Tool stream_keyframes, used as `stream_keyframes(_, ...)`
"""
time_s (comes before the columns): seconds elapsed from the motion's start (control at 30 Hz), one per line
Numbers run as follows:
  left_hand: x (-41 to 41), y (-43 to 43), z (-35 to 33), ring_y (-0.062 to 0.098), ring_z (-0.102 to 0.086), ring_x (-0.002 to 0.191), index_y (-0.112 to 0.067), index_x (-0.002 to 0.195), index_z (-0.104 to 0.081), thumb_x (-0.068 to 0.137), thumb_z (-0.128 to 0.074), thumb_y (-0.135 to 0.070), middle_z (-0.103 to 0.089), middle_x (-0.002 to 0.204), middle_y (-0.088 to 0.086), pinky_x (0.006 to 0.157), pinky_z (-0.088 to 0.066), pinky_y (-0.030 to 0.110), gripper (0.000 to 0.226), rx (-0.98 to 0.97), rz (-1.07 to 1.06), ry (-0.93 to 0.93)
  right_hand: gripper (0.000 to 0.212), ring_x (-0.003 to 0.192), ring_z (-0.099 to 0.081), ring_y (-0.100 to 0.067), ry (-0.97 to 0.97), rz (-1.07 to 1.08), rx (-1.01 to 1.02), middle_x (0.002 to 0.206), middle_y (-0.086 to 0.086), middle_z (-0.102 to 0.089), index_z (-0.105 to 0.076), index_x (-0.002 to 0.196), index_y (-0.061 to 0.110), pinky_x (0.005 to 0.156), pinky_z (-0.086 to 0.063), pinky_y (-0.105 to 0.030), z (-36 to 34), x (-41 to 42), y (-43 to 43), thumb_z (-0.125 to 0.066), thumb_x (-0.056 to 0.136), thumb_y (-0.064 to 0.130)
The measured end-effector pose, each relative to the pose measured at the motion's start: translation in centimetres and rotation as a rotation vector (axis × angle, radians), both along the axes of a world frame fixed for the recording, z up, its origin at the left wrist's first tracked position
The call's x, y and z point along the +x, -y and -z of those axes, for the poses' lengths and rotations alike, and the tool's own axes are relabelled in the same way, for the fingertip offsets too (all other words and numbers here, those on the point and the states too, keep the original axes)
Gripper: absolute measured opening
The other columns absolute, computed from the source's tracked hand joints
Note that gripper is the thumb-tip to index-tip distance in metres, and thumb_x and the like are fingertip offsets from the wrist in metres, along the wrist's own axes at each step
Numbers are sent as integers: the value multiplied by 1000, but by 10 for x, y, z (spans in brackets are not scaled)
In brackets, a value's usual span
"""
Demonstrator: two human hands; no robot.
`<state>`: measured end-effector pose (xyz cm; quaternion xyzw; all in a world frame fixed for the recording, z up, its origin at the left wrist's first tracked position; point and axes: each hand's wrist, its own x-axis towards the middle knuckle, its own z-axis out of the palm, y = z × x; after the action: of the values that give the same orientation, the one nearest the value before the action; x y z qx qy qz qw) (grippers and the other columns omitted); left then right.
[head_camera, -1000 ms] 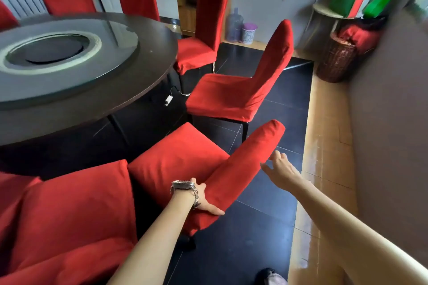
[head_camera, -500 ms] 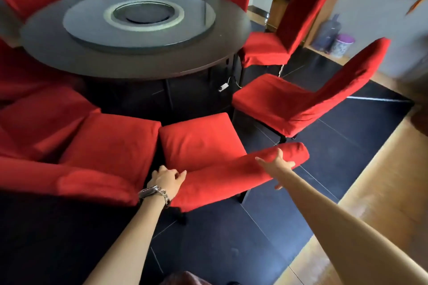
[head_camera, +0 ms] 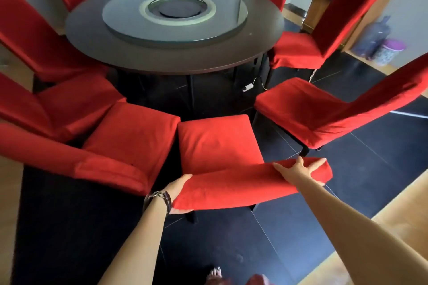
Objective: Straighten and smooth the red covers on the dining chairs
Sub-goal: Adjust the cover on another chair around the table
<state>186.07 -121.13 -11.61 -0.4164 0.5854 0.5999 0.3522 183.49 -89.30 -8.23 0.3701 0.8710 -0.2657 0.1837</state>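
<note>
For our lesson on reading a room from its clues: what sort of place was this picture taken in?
Most likely a dining room, at home or in a small restaurant. A large round table carries a glass turntable, and red-covered chairs ring it closely.

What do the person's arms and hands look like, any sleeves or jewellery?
No sleeves on either forearm. The left hand has a silvery watch and a dark bracelet at its wrist; the right hand wears nothing.
</note>
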Motion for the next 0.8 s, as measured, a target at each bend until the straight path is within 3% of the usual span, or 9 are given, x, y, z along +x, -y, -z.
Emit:
stream_keyframes(0.13, -5, -4, 11, 33, -62, 102, -11, 121, -57, 72, -74, -52, -61, 117, 15, 64, -57, 41, 66, -32, -41, -10, 89, 127, -33, -55, -195, 252, -47, 156, 7, 26, -19, 150, 28, 103, -38, -51, 14, -6, 3, -72, 79, 42)
stream_keyframes(0.27, -10, -8, 22, 34, -59, 111, -6, 125, -56, 71, -75, -52, -60, 123, 16, 96, -49, 45, 74, -190, -49, -78, 58, 119, -34, -48, -308, 332, 2, 156, 11, 17, -43, 130, 24, 84, -42, -47, 23, -15, 5, -72, 80, 31)
stream_keyframes(0.47, -25, -34, 23, 32, -63, 101, -3, 118, -60, 68, -77, -50, -64, 112, 15, 96, -50, 43, 71, -239, -96, -113, 25, 111, -38, -46, -309, 263, 12, 157, 11, 16, -58, 110, 24, 73, -39, -40, 24, -36, -21, -60, 85, 22)
stream_keyframes(0.8, -68, -61, 29, 34, -55, 114, -4, 126, -56, 75, -71, -52, -55, 128, 16, 101, -44, 42, 71, -312, -111, -160, 28, 110, -38, -46, -337, 248, -24, 156, 13, 16, -56, 110, 20, 73, -39, -41, 23, -80, -48, -56, 83, 14)
